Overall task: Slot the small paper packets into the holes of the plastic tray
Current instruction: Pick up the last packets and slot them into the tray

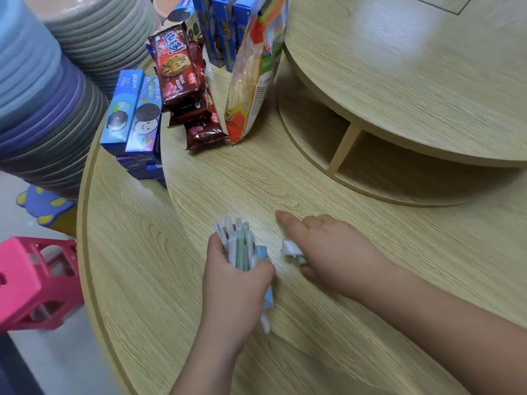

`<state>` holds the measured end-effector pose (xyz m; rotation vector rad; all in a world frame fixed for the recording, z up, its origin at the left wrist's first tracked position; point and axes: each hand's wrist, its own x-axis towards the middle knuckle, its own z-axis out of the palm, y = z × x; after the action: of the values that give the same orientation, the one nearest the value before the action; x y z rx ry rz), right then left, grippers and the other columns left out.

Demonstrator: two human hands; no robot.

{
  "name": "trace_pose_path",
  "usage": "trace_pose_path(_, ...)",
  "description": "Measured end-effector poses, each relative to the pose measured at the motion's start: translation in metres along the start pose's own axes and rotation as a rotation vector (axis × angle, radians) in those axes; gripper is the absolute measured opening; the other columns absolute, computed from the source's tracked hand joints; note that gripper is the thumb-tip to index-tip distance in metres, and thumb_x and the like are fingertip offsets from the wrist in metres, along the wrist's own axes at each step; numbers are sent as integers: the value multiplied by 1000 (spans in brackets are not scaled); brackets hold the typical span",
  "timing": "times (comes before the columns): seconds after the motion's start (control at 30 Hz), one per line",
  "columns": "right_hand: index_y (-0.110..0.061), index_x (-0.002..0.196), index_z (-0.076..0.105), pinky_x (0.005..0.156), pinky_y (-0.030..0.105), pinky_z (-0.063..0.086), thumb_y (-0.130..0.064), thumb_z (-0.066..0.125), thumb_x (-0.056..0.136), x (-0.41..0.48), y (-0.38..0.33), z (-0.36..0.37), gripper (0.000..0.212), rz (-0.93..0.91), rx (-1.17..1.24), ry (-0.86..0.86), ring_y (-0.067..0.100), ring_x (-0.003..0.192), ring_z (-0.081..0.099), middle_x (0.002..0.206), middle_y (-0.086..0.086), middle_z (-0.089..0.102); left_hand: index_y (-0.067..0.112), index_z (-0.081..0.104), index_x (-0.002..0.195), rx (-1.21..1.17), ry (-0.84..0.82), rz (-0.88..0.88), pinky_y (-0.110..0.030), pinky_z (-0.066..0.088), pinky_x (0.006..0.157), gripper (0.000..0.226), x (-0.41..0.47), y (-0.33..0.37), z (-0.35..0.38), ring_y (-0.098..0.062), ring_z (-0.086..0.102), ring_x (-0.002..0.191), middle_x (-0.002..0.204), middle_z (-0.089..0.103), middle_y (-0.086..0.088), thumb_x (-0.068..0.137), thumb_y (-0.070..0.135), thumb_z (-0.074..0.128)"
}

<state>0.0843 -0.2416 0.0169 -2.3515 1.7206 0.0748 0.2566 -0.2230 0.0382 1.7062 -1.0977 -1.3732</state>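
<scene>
- The left hand (236, 277), in the lower middle of the frame, has its fingers curled tight round a bundle of slim paper packets in white, green and pale blue (241, 249). The packets' ends fan out above the fist, and a few stick out below it.
- The right hand (328, 252), just right of the left one, lies low over the round light-wood table (342, 337). Its forefinger is stretched toward the upper left. Its other fingers are curled on a small white and green paper packet (292, 250), which peeks out at the hand's left edge, just beside the bundle.
- In the upper right, a raised round wooden turntable (413, 81) sits on the table.
- In the upper middle, a tall orange and yellow snack bag (253, 81) stands by the turntable's edge. Dark red biscuit wrappers (182, 78) are to its left, and blue biscuit boxes (134, 112) further left.
- In the upper left, stacks of round ribbed plastic pieces in grey, blue and purple (42, 95) rise beside the table.
- In the lower left, a bright pink plastic stool (34, 280) stands on the floor.
</scene>
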Motion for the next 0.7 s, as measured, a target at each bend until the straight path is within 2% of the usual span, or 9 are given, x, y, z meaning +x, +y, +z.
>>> trace_pose_path(0.1,-31,149,20,79,36,51,-32,62,85,-4,6,-6,77,75,99,3,22,96,58,111,-1,60,33,57,92,-7,-26,-7,-43,57,65,30,-1,2,3,-14,60,67,82,62,-2,70,16,69)
trace_pose_path(0.17,-37,144,29,74,30,49,-33,62,84,-13,11,-15,68,157,247,40,16,90,61,107,-7,63,31,59,93,-34,-45,-20,-46,58,63,31,-2,4,5,-16,62,68,83,63,-3,65,20,66)
trace_pose_path(0.23,-44,136,39,62,22,43,-36,63,85,-31,12,-25,56,275,494,87,5,73,59,91,-14,64,31,60,92,-60,-62,-38,-48,58,63,30,-5,6,11,-16,63,68,80,64,-1,65,20,66)
trace_pose_path(0.3,-48,123,49,57,21,45,-40,65,86,-59,10,-33,41,411,814,173,5,64,59,77,-15,64,34,60,87,-79,-110,-41,-45,57,64,27,-14,13,23,-15,63,66,77,64,4,65,19,67)
trace_pose_path(0.37,-46,113,56,53,22,47,-37,69,86,-93,8,-40,31,546,1124,252,4,55,57,68,-15,63,33,61,86,-80,-199,-29,-46,56,68,27,-33,22,39,-19,64,70,81,66,1,65,18,68)
trace_pose_path(0.43,-45,107,62,53,20,47,-33,73,84,-133,6,-45,29,651,1331,328,6,56,56,64,-13,61,31,63,89,-63,-295,-27,-50,57,73,29,-62,32,59,-22,68,75,84,68,-3,65,17,69)
trace_pose_path(0.5,-46,104,65,57,24,49,-29,68,75,-177,6,-49,34,723,1479,396,9,63,60,68,-11,64,32,65,90,-43,-371,-24,-49,59,75,31,-96,41,79,-21,71,78,82,71,1,63,18,72)
trace_pose_path(0.63,-39,104,69,58,27,51,-23,66,75,-272,13,-65,34,841,1650,530,11,67,62,72,-8,65,34,64,85,10,-539,3,-41,55,67,29,-169,56,122,-17,68,70,75,68,4,63,17,71)
trace_pose_path(0.7,-41,106,68,62,31,52,-26,65,77,-320,21,-75,33,896,1642,587,14,71,61,75,-7,64,30,62,86,40,-648,13,-38,53,65,28,-207,64,149,-16,64,69,75,66,4,64,15,69)
